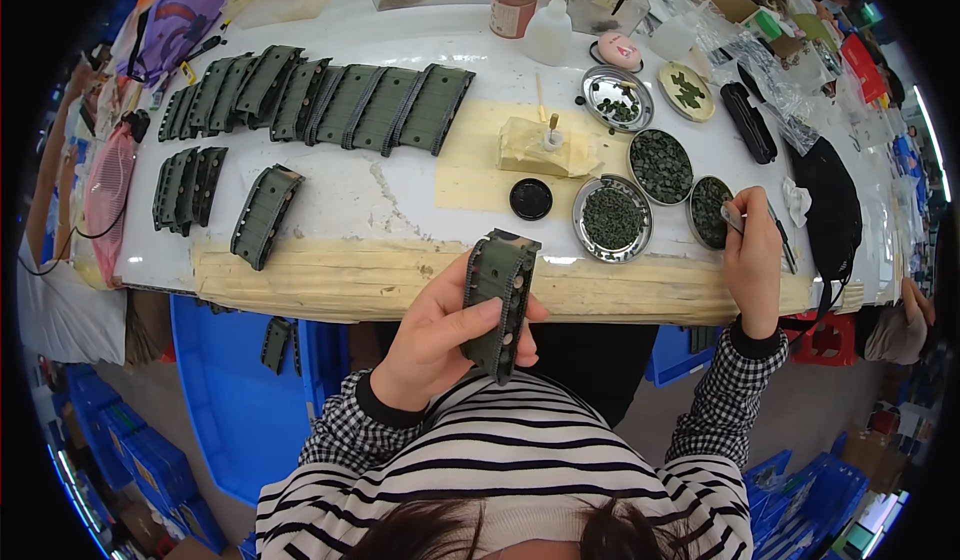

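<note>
Near the table's front edge, my left hand (428, 332) grips a dark green curved plastic piece (497, 290) with ridged edges and small round studs along one side. The thumb lies across its face. At the right, my right hand (754, 250) pinches metal tweezers (733, 218), their tips over a small round dish (698, 232) of dark green bits. Beside it stand a dish of larger green pieces (660, 166) and a metal dish of fine green parts (613, 219). A similar green piece (268, 216) lies alone at the left.
Behind it stretches a row of green curved pieces (365, 108), with a short stack (187, 190) nearby. A taped block (545, 148) holds a small bottle, near a black lid (531, 199). A white squeeze bottle (548, 35) stands farther back; a blue bin (235, 400) sits below the table.
</note>
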`<action>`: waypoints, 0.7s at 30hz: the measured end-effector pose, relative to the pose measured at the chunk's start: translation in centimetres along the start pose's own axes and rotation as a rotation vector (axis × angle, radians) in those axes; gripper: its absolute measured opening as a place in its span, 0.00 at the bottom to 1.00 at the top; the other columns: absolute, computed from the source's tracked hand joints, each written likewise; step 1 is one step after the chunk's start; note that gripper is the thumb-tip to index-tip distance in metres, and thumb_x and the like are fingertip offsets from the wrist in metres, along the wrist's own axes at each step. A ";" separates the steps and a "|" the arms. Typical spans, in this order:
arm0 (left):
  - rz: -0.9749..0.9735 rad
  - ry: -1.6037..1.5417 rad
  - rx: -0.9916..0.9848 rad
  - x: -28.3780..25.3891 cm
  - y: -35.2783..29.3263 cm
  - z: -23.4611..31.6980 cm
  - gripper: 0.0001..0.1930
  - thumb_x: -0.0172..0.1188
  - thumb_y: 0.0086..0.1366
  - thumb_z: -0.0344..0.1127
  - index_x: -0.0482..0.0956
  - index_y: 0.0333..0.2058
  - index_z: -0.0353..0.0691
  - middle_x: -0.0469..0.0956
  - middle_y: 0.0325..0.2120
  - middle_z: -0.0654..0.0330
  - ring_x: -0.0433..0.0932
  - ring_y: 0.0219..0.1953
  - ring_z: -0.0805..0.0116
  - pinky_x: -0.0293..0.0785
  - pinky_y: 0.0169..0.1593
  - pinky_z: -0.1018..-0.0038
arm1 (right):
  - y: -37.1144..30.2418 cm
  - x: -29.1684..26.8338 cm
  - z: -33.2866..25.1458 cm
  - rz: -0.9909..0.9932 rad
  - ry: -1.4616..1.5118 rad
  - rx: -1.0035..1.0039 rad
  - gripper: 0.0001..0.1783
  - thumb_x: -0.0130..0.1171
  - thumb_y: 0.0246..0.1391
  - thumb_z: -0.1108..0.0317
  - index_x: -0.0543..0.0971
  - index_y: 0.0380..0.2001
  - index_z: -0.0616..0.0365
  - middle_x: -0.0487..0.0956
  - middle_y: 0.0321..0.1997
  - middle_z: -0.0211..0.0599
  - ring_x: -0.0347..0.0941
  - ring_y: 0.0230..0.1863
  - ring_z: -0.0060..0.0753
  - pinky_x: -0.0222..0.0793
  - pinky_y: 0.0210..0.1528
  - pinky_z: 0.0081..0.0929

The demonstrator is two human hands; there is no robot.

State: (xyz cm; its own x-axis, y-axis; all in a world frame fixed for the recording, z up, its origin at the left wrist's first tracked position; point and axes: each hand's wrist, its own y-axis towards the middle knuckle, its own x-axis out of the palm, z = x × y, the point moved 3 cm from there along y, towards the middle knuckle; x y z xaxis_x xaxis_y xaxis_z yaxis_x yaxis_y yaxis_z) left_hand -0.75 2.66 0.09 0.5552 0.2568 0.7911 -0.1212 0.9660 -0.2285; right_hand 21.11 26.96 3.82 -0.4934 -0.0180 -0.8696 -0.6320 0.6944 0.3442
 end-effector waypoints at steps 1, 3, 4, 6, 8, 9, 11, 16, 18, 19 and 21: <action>-0.020 -0.062 -0.006 -0.1 0.1 -0.1 0.32 0.53 0.65 0.31 0.51 0.63 0.29 0.76 0.38 0.46 0.80 0.29 0.61 0.81 0.32 0.69 | 0.0 -0.1 -0.1 0.007 0.000 0.004 0.12 0.49 0.48 0.88 0.64 0.35 0.63 0.71 0.29 0.51 0.69 0.31 0.59 0.66 0.34 0.38; -0.062 -0.185 -0.018 -0.2 0.3 -0.2 0.34 0.54 0.63 0.32 0.50 0.63 0.26 0.75 0.34 0.47 0.78 0.26 0.62 0.79 0.28 0.70 | 0.0 -0.2 0.1 0.026 0.005 0.019 0.11 0.51 0.48 0.87 0.65 0.34 0.63 0.71 0.28 0.50 0.67 0.28 0.55 0.65 0.32 0.36; -0.095 -0.238 -0.031 -0.2 0.5 -0.2 0.34 0.54 0.62 0.32 0.50 0.63 0.25 0.75 0.32 0.48 0.77 0.25 0.62 0.78 0.26 0.71 | 0.0 -0.2 0.4 0.038 0.010 0.029 0.10 0.52 0.48 0.86 0.66 0.33 0.63 0.71 0.27 0.49 0.67 0.26 0.51 0.65 0.31 0.34; -0.162 -0.345 -0.059 0.0 0.6 -0.1 0.35 0.53 0.61 0.32 0.50 0.62 0.23 0.73 0.29 0.49 0.76 0.23 0.62 0.76 0.23 0.71 | 0.0 -0.3 0.5 0.057 0.026 0.062 0.09 0.55 0.48 0.84 0.67 0.31 0.64 0.71 0.26 0.45 0.65 0.23 0.42 0.63 0.28 0.31; -0.203 -0.418 -0.077 0.0 0.7 -0.2 0.34 0.52 0.60 0.31 0.50 0.62 0.23 0.73 0.29 0.49 0.75 0.23 0.62 0.74 0.22 0.71 | 0.0 -0.6 0.3 0.071 0.048 0.107 0.09 0.58 0.48 0.83 0.69 0.29 0.64 0.72 0.24 0.40 0.62 0.20 0.32 0.60 0.25 0.26; -0.224 -0.455 -0.087 0.0 0.6 -0.3 0.34 0.51 0.60 0.30 0.50 0.62 0.23 0.72 0.28 0.49 0.75 0.22 0.62 0.74 0.22 0.72 | 0.0 -0.6 0.3 0.092 0.055 0.099 0.08 0.59 0.49 0.81 0.69 0.28 0.64 0.71 0.23 0.35 0.59 0.20 0.25 0.56 0.23 0.23; -0.239 -0.473 -0.092 0.0 0.6 -0.3 0.34 0.50 0.59 0.30 0.50 0.62 0.23 0.72 0.28 0.49 0.75 0.22 0.62 0.74 0.22 0.72 | -0.1 -0.6 0.4 0.135 0.069 0.082 0.07 0.61 0.52 0.78 0.71 0.27 0.63 0.69 0.20 0.26 0.52 0.19 0.12 0.48 0.20 0.18; -0.254 -0.438 -0.085 -0.1 0.6 -0.3 0.34 0.50 0.59 0.29 0.50 0.62 0.22 0.72 0.28 0.49 0.75 0.22 0.62 0.74 0.21 0.72 | -0.3 -0.9 0.1 0.182 0.104 0.118 0.06 0.63 0.49 0.79 0.75 0.30 0.63 0.75 0.24 0.30 0.60 0.21 0.19 0.54 0.22 0.20; -0.255 -0.406 -0.079 -0.2 0.6 -0.3 0.34 0.50 0.59 0.29 0.51 0.62 0.22 0.72 0.28 0.49 0.75 0.22 0.62 0.74 0.21 0.72 | -0.5 -1.0 -0.1 0.230 0.122 0.108 0.06 0.63 0.49 0.79 0.78 0.32 0.62 0.76 0.25 0.30 0.60 0.22 0.19 0.53 0.22 0.20; -0.255 -0.388 -0.074 -0.2 0.6 -0.4 0.34 0.50 0.59 0.30 0.51 0.62 0.22 0.72 0.28 0.49 0.75 0.21 0.62 0.74 0.21 0.72 | -0.6 -1.1 -0.2 0.250 0.116 0.098 0.06 0.64 0.49 0.79 0.79 0.33 0.62 0.77 0.26 0.29 0.61 0.22 0.18 0.53 0.22 0.19; -0.254 -0.355 -0.064 -0.3 0.4 -0.4 0.34 0.51 0.59 0.30 0.51 0.62 0.22 0.72 0.28 0.50 0.75 0.21 0.62 0.75 0.21 0.72 | -0.8 -1.2 -0.3 0.267 0.120 0.069 0.08 0.64 0.48 0.79 0.81 0.35 0.61 0.77 0.26 0.29 0.61 0.22 0.17 0.53 0.22 0.19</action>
State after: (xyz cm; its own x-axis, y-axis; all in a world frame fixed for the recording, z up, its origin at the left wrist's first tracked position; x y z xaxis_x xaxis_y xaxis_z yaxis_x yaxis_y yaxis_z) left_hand -0.62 2.96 -0.46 0.2428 0.0171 0.9699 0.0397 0.9988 -0.0275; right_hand 21.95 26.20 4.68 -0.7061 0.0895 -0.7024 -0.4305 0.7333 0.5262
